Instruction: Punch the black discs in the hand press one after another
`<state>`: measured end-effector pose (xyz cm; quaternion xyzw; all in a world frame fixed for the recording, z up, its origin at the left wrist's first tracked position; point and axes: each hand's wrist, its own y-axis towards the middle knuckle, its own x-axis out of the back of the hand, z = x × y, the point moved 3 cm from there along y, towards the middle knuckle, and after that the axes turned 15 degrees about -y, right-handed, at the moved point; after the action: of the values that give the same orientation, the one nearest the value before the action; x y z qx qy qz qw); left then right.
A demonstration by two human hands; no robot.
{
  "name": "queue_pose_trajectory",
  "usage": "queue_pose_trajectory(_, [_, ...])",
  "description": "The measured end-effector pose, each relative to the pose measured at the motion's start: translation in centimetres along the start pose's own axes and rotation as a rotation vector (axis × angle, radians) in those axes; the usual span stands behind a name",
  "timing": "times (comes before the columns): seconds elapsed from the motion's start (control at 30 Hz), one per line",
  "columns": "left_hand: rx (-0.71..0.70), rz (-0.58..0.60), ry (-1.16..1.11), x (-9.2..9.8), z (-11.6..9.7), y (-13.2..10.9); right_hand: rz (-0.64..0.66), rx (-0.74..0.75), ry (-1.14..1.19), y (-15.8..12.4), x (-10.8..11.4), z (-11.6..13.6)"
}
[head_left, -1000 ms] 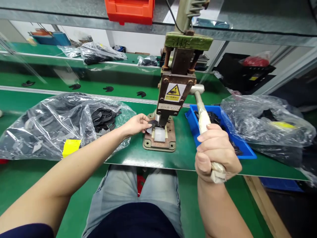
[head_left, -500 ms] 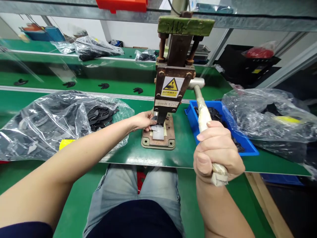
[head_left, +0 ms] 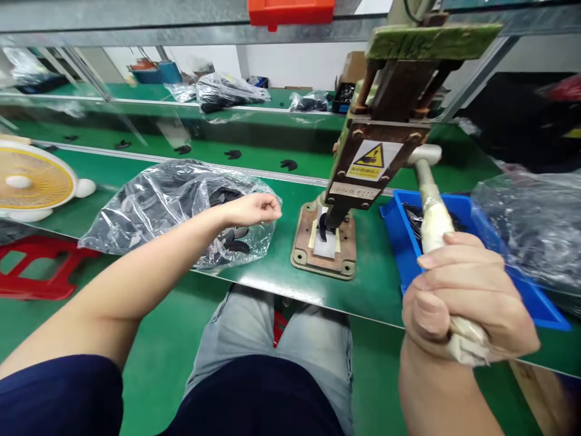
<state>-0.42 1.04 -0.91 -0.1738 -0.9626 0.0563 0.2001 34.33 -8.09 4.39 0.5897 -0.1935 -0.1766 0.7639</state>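
My right hand (head_left: 469, 297) is wrapped around the tape-covered lever handle (head_left: 433, 209) of a hand press (head_left: 376, 160). Above the left-hand plastic bag, my left hand (head_left: 256, 209) is raised with its fingers curled together, and nothing shows in them. The bag (head_left: 158, 200) is clear and holds dark flat curved pieces (head_left: 236, 240), some lying at its mouth. On the light plate (head_left: 325, 248) of the press base (head_left: 313, 261) rests one dark curved piece (head_left: 322, 229), touching or just beside the ram's lower end; I cannot tell which.
A blue bin (head_left: 399, 242) of dark pieces stands right of the press, beside another plastic bag (head_left: 531, 224). Several dark pieces (head_left: 233, 155) lie in a row along the green strip behind. A fan (head_left: 34, 178) and a red stool (head_left: 40, 266) are at left.
My left hand has left the press base and moved left over the bag. A dark curved piece remains at the press. My right hand still grips the lever, and the view has shifted left.
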Motion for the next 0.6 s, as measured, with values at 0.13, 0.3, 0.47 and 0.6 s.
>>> queue_pose_trajectory(0.13, [0.122,0.025,0.623,4.2,3.8,-4.9,-0.084,-0.025,0.002,-0.1,-0.4,0.1])
queue_pose_trajectory(0.3, [0.133,0.021,0.913,5.1,7.1,-5.5,-0.081,-0.02,-0.007,-0.1,-0.6,0.2])
queue_pose_trajectory(0.47, [0.101,0.092,0.925,4.8,7.1,-3.4,-0.011,-0.002,-0.015,0.3,-0.2,0.5])
queue_pose_trajectory(0.6, [0.055,0.133,0.876,4.8,6.3,-2.9,0.003,0.003,-0.025,0.4,-0.1,0.7])
